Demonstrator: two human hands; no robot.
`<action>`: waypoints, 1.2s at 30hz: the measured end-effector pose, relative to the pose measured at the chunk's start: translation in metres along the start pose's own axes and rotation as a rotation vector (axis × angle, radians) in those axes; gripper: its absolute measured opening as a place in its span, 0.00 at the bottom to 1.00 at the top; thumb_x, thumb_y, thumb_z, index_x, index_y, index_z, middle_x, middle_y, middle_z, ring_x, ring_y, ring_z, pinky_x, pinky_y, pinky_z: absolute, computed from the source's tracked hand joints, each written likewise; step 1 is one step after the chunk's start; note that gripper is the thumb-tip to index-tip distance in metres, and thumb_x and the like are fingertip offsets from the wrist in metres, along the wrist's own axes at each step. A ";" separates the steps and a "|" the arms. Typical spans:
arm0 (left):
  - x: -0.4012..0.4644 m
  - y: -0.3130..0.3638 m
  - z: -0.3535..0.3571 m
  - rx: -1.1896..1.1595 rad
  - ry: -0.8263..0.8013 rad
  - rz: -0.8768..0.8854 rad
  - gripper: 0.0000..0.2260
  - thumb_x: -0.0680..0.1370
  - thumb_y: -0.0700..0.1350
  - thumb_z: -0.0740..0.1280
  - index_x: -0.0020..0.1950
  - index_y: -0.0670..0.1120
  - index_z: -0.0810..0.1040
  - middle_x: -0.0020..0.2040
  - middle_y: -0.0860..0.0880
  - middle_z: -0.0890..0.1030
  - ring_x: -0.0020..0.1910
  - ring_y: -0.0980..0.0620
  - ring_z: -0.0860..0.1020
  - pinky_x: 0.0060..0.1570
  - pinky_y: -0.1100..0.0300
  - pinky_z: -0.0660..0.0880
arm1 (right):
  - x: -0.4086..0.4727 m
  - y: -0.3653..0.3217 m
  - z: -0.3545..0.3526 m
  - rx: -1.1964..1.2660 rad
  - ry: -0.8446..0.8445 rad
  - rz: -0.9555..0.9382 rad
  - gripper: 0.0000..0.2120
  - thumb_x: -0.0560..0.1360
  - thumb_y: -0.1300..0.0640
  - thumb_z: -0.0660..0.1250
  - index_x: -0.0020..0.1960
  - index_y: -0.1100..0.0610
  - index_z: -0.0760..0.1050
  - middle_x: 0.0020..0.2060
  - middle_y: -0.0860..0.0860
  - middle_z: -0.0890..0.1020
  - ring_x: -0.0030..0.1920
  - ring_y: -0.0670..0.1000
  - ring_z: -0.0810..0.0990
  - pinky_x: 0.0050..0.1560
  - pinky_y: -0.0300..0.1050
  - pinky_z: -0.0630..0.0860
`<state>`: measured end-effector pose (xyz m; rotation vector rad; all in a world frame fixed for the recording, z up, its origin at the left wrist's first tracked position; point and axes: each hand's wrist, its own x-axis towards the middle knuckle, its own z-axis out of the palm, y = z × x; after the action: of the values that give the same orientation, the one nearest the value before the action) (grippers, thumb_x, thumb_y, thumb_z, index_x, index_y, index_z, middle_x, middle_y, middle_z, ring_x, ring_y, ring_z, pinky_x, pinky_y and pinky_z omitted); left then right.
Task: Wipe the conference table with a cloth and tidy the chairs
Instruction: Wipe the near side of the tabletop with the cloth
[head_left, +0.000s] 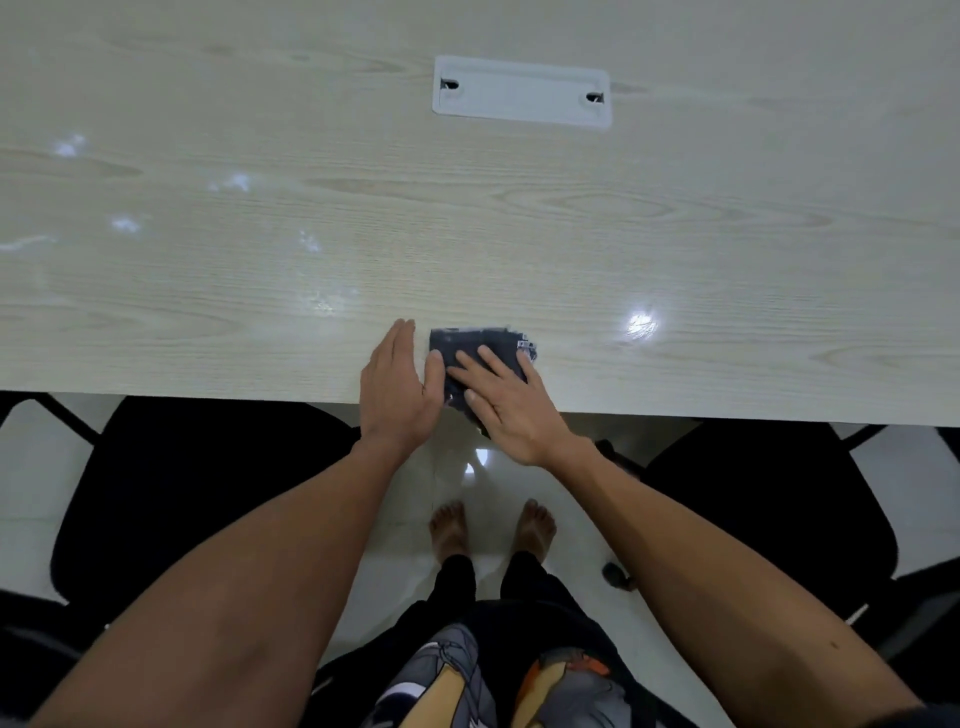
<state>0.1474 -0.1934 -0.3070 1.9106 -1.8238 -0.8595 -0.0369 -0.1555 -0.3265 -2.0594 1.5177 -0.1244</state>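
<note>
A dark folded cloth (475, 353) lies at the near edge of the pale wood-grain counter (260, 260), one corner hanging over the lip. The right hand (506, 402) lies flat on it, fingers spread and straight, pressing it down. The left hand (400, 387) rests just beside it with straight fingers, its thumb touching the cloth's left edge; neither grips anything. This looks like the wiping step, probably squaring the cloth up (or folding it) before a stroke. Next calls for pressure and a sweep across toward the cable cover (521, 92). Two black chairs (197, 493) stand either side, not yet tidied.
</note>
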 end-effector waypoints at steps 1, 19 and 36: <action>-0.001 0.005 -0.001 -0.009 -0.016 0.005 0.29 0.83 0.56 0.55 0.81 0.42 0.64 0.81 0.43 0.66 0.80 0.45 0.64 0.79 0.49 0.60 | -0.007 0.000 -0.004 0.037 -0.035 -0.007 0.24 0.89 0.46 0.47 0.83 0.45 0.60 0.83 0.42 0.58 0.84 0.45 0.47 0.82 0.57 0.37; -0.013 0.003 0.003 0.133 -0.056 0.148 0.14 0.81 0.41 0.62 0.65 0.41 0.79 0.59 0.42 0.79 0.56 0.41 0.79 0.57 0.46 0.77 | -0.021 0.033 -0.007 -0.261 -0.015 -0.305 0.30 0.82 0.53 0.59 0.84 0.47 0.60 0.83 0.47 0.61 0.84 0.51 0.56 0.80 0.61 0.49; 0.031 0.130 -0.054 -0.869 -0.661 -0.403 0.08 0.78 0.44 0.70 0.56 0.44 0.81 0.52 0.45 0.83 0.47 0.48 0.80 0.50 0.54 0.76 | -0.001 0.038 -0.186 1.594 -0.386 0.712 0.25 0.74 0.45 0.66 0.62 0.62 0.81 0.60 0.62 0.83 0.55 0.61 0.83 0.61 0.54 0.76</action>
<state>0.0825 -0.2454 -0.1896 1.4743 -0.9729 -2.1742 -0.1434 -0.2337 -0.1899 -0.2445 1.0933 -0.4364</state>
